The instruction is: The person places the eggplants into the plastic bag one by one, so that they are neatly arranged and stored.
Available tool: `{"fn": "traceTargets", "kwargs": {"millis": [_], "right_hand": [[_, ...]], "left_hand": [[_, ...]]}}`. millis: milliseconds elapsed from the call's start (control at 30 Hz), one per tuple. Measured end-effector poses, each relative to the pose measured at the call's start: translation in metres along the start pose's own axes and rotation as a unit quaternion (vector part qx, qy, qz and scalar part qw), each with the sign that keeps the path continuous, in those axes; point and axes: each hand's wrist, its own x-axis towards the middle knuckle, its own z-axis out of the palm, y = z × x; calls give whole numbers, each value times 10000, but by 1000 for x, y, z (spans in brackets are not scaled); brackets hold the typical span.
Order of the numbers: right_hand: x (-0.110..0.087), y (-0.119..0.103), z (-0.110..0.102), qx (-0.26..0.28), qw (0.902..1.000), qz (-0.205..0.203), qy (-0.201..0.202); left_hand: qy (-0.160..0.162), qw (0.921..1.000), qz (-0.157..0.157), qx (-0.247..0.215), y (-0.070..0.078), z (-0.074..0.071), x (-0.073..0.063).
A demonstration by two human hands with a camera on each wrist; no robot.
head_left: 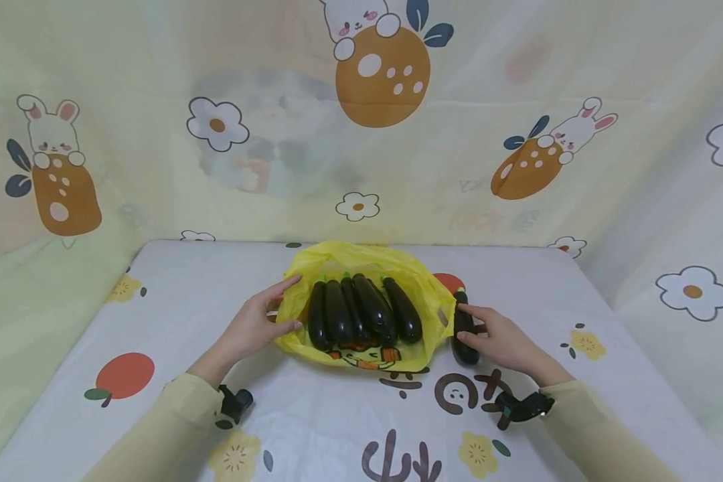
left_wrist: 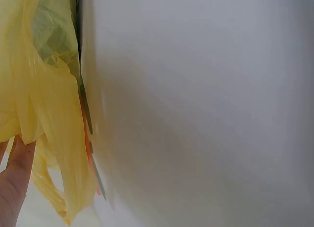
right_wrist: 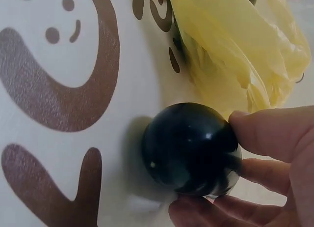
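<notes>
A yellow plastic bag (head_left: 337,258) lies mid-table with its mouth towards me, and several dark eggplants (head_left: 370,311) sit side by side inside it. My left hand (head_left: 256,321) holds the bag's left edge, thumb and forefinger spread apart over the plastic. In the left wrist view the yellow plastic (left_wrist: 54,114) hides the fingertips. Just outside the bag's right edge, my right hand (head_left: 503,338) grips one more eggplant (head_left: 466,348) by its side. The right wrist view shows this eggplant's round, glossy end (right_wrist: 189,143) with thumb and fingers around it.
A white cloth (head_left: 349,415) printed with flowers, fruit and brown lettering covers the table. Cloth walls (head_left: 277,201) with rabbit and flower prints stand behind it and at both sides. A dark wrist camera (head_left: 236,404) is strapped to the left wrist, another (head_left: 524,406) to the right.
</notes>
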Motion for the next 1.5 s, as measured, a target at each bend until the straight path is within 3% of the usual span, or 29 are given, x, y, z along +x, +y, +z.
{"fn": "traceTargets", "kwargs": {"millis": [200,667,1100,1300,1500], "right_hand": [[-4,1,-3,124,9997,226,-48],[-11,3,-17,99,9994,309,113],[-30,-10,-65,849,9946,-386,459],[-34,-24,-75,1218,9891,-772,308],[-27,-49,-69,1398,9817,-1292,-30]], "left_hand": [[6,10000,-14,24,0,0,0],[-4,9999,-102,38,-1,2,0],[4,10000,-71,15,-1,1,-1],[2,10000,-73,-17,-1,1,-1],[-1,10000,-15,-27,0,0,-1]]}}
